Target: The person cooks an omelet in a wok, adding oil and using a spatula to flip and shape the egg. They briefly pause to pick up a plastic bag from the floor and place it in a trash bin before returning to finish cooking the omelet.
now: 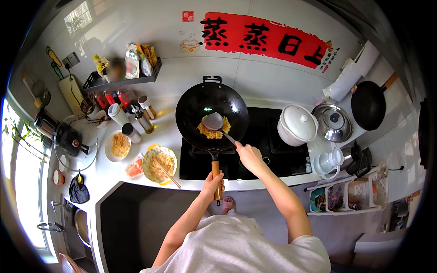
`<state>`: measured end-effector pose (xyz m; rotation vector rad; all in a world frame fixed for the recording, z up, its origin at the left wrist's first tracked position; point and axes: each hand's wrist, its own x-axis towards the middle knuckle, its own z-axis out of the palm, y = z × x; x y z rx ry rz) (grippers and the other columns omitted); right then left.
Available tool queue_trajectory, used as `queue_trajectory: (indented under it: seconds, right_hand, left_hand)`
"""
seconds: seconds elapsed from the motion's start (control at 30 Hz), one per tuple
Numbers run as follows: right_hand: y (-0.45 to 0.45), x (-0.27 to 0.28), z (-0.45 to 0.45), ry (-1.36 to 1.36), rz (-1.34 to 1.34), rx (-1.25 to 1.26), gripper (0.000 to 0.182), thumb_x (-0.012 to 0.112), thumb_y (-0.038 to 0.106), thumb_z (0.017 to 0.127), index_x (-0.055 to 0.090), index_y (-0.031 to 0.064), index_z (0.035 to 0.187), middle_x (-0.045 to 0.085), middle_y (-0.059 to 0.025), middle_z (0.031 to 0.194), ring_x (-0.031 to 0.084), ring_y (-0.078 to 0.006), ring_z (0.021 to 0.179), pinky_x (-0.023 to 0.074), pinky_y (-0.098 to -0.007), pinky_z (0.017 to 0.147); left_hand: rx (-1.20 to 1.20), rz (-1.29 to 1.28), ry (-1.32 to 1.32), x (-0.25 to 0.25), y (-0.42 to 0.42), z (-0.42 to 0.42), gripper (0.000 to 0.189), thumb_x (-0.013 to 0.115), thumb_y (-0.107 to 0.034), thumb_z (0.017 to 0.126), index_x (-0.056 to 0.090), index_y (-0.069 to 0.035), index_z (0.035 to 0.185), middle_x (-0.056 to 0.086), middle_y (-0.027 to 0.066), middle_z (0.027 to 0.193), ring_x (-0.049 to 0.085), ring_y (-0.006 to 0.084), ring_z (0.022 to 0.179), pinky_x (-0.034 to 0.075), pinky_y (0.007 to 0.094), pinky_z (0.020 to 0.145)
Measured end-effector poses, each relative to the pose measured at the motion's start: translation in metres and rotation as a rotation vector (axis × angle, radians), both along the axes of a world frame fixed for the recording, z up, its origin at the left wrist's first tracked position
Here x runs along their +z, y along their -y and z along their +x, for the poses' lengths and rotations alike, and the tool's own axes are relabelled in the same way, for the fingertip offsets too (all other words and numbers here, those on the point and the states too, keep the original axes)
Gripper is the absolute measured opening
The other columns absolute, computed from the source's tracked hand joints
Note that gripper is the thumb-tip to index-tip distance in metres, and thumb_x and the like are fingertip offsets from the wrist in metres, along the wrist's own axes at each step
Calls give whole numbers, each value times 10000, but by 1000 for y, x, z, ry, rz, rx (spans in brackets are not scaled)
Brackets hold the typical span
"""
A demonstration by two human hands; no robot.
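Observation:
A black wok sits over the left part of the black cooktop. My left hand is closed around its wooden handle. My right hand grips the handle of a metal cooking ladle or turner, whose head rests on yellow-brown food, perhaps egg, in the wok's bottom. Left of the cooktop, wooden chopsticks lie in a yellow-rimmed bowl of pale shredded food. Nearby are a white bowl of orange-yellow food and a packet with pinkish-orange contents.
A white lidded pot stands at the cooktop's right, beside a round metal lid and a clear pitcher. Bottles and a shaker stand at left. A wall shelf holds packets. A glass lid is further left.

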<state>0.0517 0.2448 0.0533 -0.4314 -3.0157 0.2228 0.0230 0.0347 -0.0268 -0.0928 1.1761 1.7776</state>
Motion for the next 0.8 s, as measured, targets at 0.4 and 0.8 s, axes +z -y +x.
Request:
queue_trajectory:
  seconds: [0.4,0.8]
  right_hand:
    - [42,-29,-8,-38,-121,-236,326,594,253,946,590,41,1194,693,-169,791,705,-356,690,551,-454,566]
    - [101,-6,52,-467,150,-375,468,701,242,830,607,24,1234,573,-151,1211,512,-294,1158,386,-435,967]
  left_hand:
    - [-208,-314,-331,9,33,-5,531,625,-240,972,368,-77,1407,647,92,1059,639,197,973,535,374,789]
    - [-227,-268,-285,8,29,-7,495,562,-223,997,349,-66,1415,645,138,1101,650,218,957,564,382,797]
